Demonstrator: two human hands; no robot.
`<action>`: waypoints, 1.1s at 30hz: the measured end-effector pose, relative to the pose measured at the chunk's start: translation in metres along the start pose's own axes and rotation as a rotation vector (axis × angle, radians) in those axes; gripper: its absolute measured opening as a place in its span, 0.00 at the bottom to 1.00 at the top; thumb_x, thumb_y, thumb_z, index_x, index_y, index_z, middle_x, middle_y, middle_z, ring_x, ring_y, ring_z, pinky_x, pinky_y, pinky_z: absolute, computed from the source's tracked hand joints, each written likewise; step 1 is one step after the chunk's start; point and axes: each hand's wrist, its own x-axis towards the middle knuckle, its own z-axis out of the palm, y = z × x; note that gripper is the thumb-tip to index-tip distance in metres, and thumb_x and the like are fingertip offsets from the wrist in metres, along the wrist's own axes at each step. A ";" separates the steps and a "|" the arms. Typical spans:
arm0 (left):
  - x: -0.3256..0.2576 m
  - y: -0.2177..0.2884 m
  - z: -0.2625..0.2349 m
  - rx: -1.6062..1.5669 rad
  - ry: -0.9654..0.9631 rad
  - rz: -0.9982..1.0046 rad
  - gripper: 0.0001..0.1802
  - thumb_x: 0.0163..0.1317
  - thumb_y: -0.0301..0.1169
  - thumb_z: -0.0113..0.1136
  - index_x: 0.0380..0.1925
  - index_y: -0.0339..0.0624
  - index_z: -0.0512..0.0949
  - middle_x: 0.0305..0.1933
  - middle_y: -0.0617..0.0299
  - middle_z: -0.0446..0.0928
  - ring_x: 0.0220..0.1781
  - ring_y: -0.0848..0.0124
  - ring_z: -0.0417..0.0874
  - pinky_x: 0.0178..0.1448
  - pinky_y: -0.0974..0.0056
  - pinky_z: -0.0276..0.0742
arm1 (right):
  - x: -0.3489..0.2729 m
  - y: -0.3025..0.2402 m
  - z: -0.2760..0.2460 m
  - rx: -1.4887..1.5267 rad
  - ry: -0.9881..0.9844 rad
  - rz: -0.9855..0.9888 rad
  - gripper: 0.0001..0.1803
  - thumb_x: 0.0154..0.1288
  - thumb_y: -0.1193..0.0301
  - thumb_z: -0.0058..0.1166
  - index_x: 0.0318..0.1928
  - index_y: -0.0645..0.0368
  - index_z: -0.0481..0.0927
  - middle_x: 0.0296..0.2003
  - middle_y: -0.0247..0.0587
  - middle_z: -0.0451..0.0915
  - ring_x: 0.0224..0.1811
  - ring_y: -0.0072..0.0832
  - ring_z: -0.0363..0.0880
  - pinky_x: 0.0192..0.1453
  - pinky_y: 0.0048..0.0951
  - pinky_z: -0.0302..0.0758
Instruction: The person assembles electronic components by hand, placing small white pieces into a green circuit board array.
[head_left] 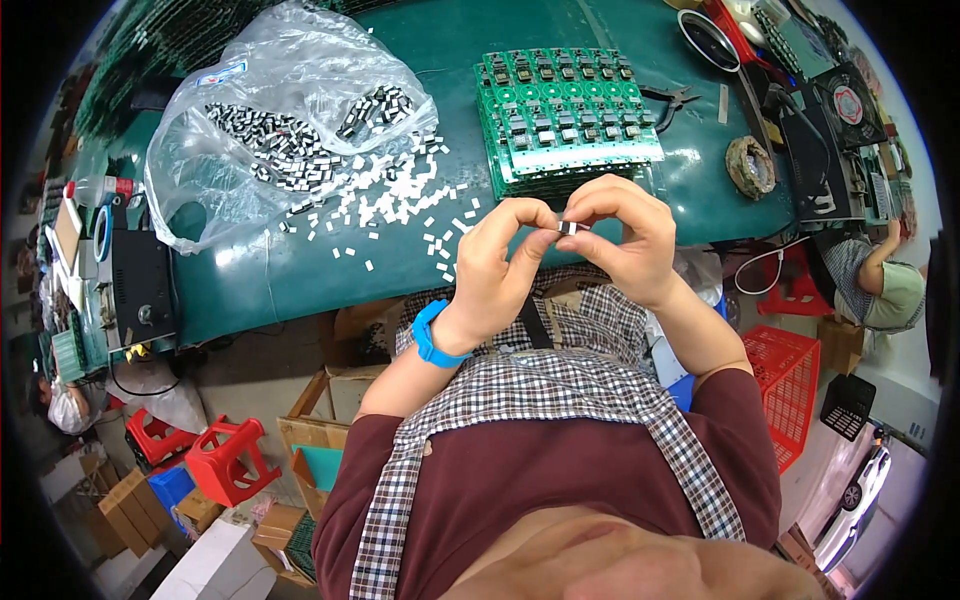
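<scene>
Over the near edge of the green table, my left hand (492, 265) and my right hand (638, 245) meet, each pinching with thumb and index finger. Between the fingertips is a small block-shaped part (568, 228), black with a white face; the fingers cover some of it. A blue band circles my left wrist. Just beyond my hands stands a stack of green circuit boards (565, 120) carrying rows of small components. To the left, a clear plastic bag (310, 65) lies open with many black-and-white parts (290, 155) in it. Small white pieces (400, 195) are scattered beside it.
Pliers (668, 98) and a roll of tape (750, 167) lie right of the boards. Black equipment boxes stand at the left (138, 285) and right (820, 150) table ends. Below are red stools (232, 460) and a red crate (785, 385). Another person (885, 280) is at far right.
</scene>
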 end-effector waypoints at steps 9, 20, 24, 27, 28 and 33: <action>-0.001 0.001 0.000 -0.096 -0.084 0.046 0.05 0.56 0.18 0.54 0.33 0.35 0.71 0.31 0.54 0.73 0.34 0.60 0.77 0.38 0.64 0.72 | 0.002 -0.005 -0.005 0.021 -0.147 0.042 0.11 0.47 0.80 0.65 0.33 0.63 0.78 0.33 0.40 0.77 0.32 0.25 0.78 0.31 0.21 0.75; -0.001 -0.004 0.004 0.065 0.060 0.219 0.12 0.52 0.18 0.60 0.39 0.35 0.78 0.32 0.53 0.79 0.33 0.63 0.81 0.37 0.66 0.76 | 0.001 -0.017 -0.003 -0.252 0.023 -0.126 0.12 0.43 0.84 0.64 0.32 0.65 0.79 0.29 0.46 0.81 0.32 0.34 0.81 0.36 0.27 0.76; 0.000 -0.004 0.005 0.231 0.122 0.271 0.10 0.48 0.17 0.63 0.32 0.36 0.79 0.29 0.53 0.79 0.32 0.61 0.82 0.36 0.64 0.77 | 0.002 -0.016 -0.008 -0.349 0.001 -0.152 0.12 0.43 0.83 0.65 0.32 0.64 0.80 0.30 0.44 0.81 0.32 0.34 0.81 0.36 0.28 0.78; 0.003 -0.002 0.004 0.253 0.111 0.229 0.08 0.46 0.17 0.64 0.28 0.36 0.78 0.28 0.55 0.79 0.32 0.59 0.81 0.35 0.62 0.77 | 0.004 -0.013 -0.010 -0.299 -0.007 -0.134 0.11 0.44 0.83 0.65 0.32 0.64 0.79 0.30 0.43 0.81 0.33 0.33 0.81 0.38 0.26 0.77; 0.005 -0.002 0.002 0.264 0.092 0.238 0.08 0.46 0.18 0.64 0.28 0.36 0.78 0.28 0.55 0.79 0.32 0.59 0.81 0.35 0.62 0.76 | 0.006 -0.012 -0.017 -0.367 0.010 -0.145 0.11 0.45 0.82 0.64 0.32 0.63 0.80 0.30 0.43 0.81 0.33 0.32 0.81 0.37 0.26 0.76; 0.017 -0.009 -0.012 0.370 0.055 0.208 0.03 0.51 0.20 0.61 0.25 0.36 0.76 0.29 0.55 0.78 0.34 0.58 0.79 0.40 0.59 0.73 | 0.029 0.015 -0.093 -0.610 0.098 0.066 0.08 0.52 0.78 0.61 0.35 0.62 0.80 0.32 0.41 0.81 0.34 0.32 0.80 0.39 0.28 0.76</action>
